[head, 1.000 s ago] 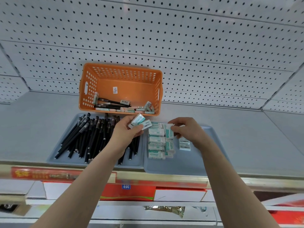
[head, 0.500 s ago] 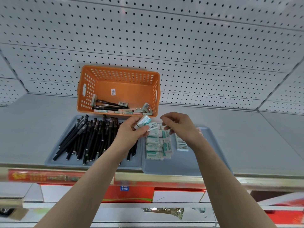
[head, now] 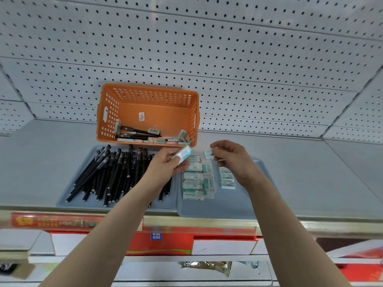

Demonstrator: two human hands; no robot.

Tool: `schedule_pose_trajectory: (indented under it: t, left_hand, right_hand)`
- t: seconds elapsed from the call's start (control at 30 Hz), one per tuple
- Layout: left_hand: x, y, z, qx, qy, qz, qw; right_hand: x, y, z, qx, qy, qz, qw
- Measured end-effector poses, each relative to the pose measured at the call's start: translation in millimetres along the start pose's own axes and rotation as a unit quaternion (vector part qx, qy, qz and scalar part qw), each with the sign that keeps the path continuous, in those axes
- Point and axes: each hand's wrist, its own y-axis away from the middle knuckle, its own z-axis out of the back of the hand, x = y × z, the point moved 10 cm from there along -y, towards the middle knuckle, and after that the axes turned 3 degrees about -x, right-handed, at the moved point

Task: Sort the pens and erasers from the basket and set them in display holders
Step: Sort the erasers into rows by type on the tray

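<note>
A person's left hand (head: 163, 170) pinches a wrapped eraser (head: 185, 154) between thumb and fingers just in front of the orange basket (head: 107, 112). The right hand (head: 235, 160) pinches a second eraser (head: 208, 153) at its fingertips above the right tray (head: 238, 204), where rows of erasers (head: 194, 179) lie. Pens (head: 112, 172) fill the left tray (head: 62, 200), and a few pens and erasers are left in the basket. Each eraser probably sits best label up, flush against a row's end, placed one at a time.
</note>
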Motion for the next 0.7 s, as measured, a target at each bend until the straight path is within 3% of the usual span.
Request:
schedule_pose_trajectory:
  t: [0.17,0.37,0.57,0.7]
  left_hand:
    - [-12.6,0.0,-1.7,-0.006,-0.064,-0.048,0.997]
    - [-21.8,-0.3,-16.2,-0.018,-0.126,-0.083,0.988]
    - [-14.9,2.5,-25.5,-0.003,-0.116,-0.086,0.989]
    - [-21.2,8.6,-29.4,0.003,-0.209,-0.159,0.965]
  right_hand:
    - [4.8,3.3,12.2,-0.023,-0.001,0.002,1.0]
    - [6.5,14.0,-5.9,0.084,0.034,0.013,0.996]
    - [0.8,22.6,5.1,0.064,0.042,0.015,0.997]
    - [-1.5,28.7,7.2,0.048,0.08,0.02,0.995]
